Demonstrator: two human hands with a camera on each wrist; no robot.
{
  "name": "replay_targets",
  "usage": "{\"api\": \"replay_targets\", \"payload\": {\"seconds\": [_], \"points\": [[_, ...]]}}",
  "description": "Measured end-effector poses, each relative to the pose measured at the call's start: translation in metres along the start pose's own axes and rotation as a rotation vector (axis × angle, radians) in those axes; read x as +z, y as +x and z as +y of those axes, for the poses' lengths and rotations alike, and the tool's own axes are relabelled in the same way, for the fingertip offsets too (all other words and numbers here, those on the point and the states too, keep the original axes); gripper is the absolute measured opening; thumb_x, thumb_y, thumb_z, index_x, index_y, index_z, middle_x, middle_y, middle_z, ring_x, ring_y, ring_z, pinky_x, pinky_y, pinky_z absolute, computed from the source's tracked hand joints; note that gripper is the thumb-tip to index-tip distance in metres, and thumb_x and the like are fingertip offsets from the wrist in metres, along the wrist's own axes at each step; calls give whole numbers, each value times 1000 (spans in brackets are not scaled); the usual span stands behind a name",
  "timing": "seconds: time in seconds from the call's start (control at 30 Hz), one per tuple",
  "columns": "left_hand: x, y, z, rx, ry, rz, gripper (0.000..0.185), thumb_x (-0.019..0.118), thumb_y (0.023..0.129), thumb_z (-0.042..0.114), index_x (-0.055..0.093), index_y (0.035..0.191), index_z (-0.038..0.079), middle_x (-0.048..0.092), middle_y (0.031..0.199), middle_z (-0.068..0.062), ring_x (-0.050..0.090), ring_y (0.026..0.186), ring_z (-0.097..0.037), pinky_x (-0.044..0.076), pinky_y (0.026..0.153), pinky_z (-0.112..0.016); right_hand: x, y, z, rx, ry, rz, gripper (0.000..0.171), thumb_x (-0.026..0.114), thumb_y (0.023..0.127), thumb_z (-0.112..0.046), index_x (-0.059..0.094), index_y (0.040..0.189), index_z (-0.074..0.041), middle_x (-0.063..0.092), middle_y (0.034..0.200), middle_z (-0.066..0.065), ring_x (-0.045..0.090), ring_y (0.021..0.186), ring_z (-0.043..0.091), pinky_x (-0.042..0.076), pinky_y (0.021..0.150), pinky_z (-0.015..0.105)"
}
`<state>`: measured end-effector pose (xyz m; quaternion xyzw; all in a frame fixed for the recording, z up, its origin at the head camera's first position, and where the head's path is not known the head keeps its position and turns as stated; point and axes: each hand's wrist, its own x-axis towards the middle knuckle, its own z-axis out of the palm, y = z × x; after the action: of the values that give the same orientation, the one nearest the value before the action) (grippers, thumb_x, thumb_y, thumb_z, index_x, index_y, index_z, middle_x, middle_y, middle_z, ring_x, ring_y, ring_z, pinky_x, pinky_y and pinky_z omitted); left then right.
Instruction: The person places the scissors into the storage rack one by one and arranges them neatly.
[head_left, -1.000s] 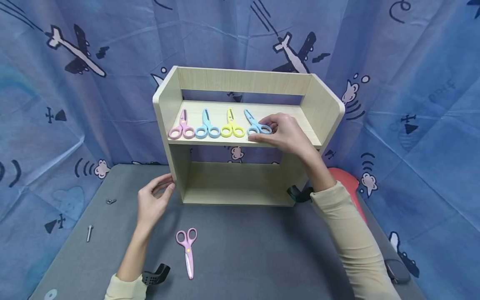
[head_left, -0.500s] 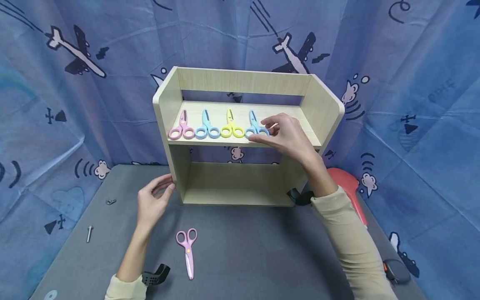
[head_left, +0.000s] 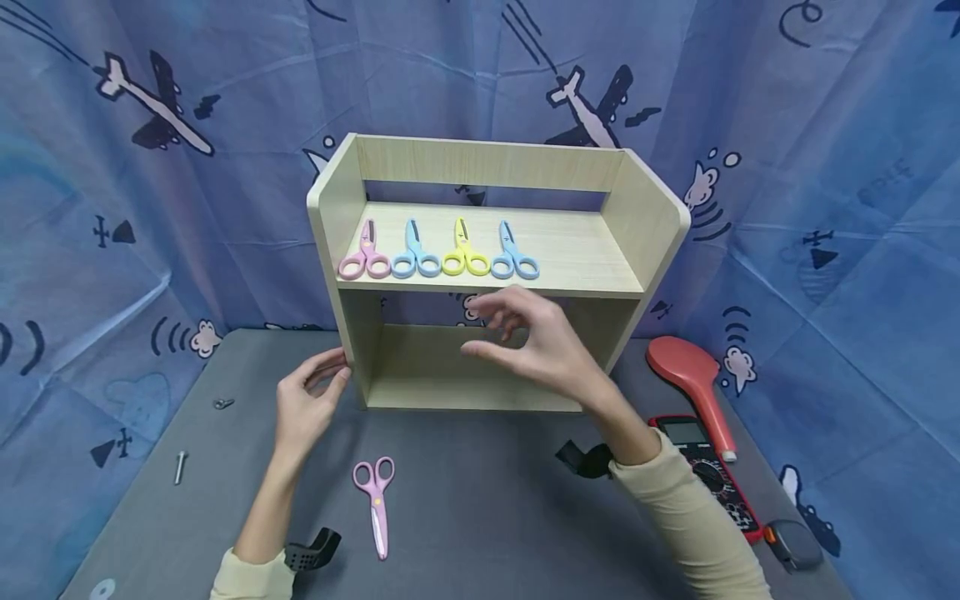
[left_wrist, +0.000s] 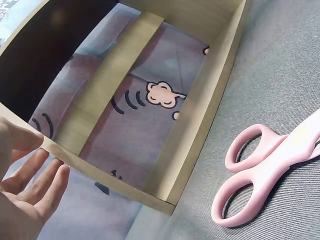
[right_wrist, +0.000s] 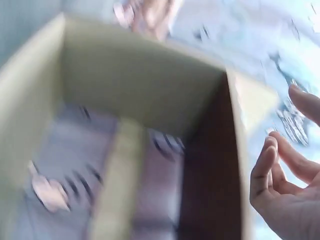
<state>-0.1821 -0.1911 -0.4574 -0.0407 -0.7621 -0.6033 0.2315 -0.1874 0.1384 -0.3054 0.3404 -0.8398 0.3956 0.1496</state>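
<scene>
A light wooden shelf (head_left: pixel 645 217) stands on the grey table. On its upper board lie a pink pair of scissors (head_left: pixel 364 254), a blue pair (head_left: pixel 415 252), a yellow pair (head_left: pixel 464 252) and a second blue pair (head_left: pixel 513 253), handles toward me. Another pink pair of scissors (head_left: pixel 374 497) (left_wrist: pixel 260 162) lies on the table in front. My left hand (head_left: pixel 306 404) (left_wrist: pixel 27 187) touches the shelf's left side panel with straight fingers. My right hand (head_left: pixel 528 342) (right_wrist: pixel 287 175) hovers empty in front of the shelf's lower opening, fingers loosely spread.
A red hairbrush (head_left: pixel 693 379), a red multimeter (head_left: pixel 708 475) and a dark tape measure (head_left: pixel 795 543) lie at the right. A bolt (head_left: pixel 179 465) and a small metal piece (head_left: pixel 222 403) lie at the left. Blue printed cloth hangs behind.
My right hand let go of the rightmost blue scissors on the upper board and drew back down in front of the shelf. The left hand stayed put.
</scene>
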Motion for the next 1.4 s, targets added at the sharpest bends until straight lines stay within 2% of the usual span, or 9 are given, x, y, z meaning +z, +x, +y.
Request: {"api": "replay_targets", "payload": {"seconds": [0.2,0.43,0.6,0.7,0.77,0.93,1.03,1.2,1.4], "points": [[0,0,-1,29,13,-5,32,73,101,-1,74,133,-3,76,127,-29,69,102,14,59,83,-7,70,-18,12,55,202,-267,46,91,89,-17,74,130,-7,75,121,9,70,97,13,65,86,26],[0,0,0,9,17,-12,32,73,102,0,73,134,-2,76,128,-27,69,103,12,58,83,-6,152,-34,37,147,321,-605,49,85,95,-17,69,139,-4,72,136,18,73,119,35,64,96,24],[0,1,0,-2,-5,-19,32,72,102,0,73,134,-2,77,127,-28,70,103,10,59,83,-8,189,-41,50,134,258,-753,50,83,97,-14,67,143,-7,68,143,13,68,120,24,58,96,18],[-1,0,0,-5,-14,-20,32,72,102,-1,73,134,-2,77,127,-28,71,103,9,60,83,-8,202,-42,54,62,199,-782,48,83,96,-11,68,142,-7,70,141,10,65,115,16,55,95,16],[-1,0,0,-6,-10,-22,32,72,102,0,73,134,-2,76,127,-27,71,103,9,60,83,-8,220,-46,71,-23,121,-766,48,85,96,-17,69,141,-9,72,138,7,64,116,12,54,98,19],[-1,0,0,-1,-1,-22,33,72,102,0,73,135,-1,76,128,-27,70,104,9,59,83,-7,224,-46,70,-55,55,-751,49,87,94,-18,69,139,-7,76,128,7,67,109,9,54,93,16],[-1,0,-1,5,-6,-22,33,72,102,-1,73,134,-2,76,128,-28,70,104,10,59,82,-7,206,-41,54,-2,60,-803,55,88,93,-15,65,141,-4,77,117,7,64,96,6,50,82,11],[0,0,-1,14,-18,-15,33,73,101,-2,73,134,-3,76,127,-29,71,103,11,59,80,-8,189,-39,57,18,36,-931,60,90,92,-18,65,145,-10,68,104,1,53,83,4,39,69,12],[-1,-1,-1,6,-14,-17,33,73,102,-1,74,134,-2,76,128,-28,70,103,11,59,79,-7,166,-39,64,40,124,-1117,48,90,90,-10,71,134,-14,62,100,-6,51,82,0,42,71,12]]}}
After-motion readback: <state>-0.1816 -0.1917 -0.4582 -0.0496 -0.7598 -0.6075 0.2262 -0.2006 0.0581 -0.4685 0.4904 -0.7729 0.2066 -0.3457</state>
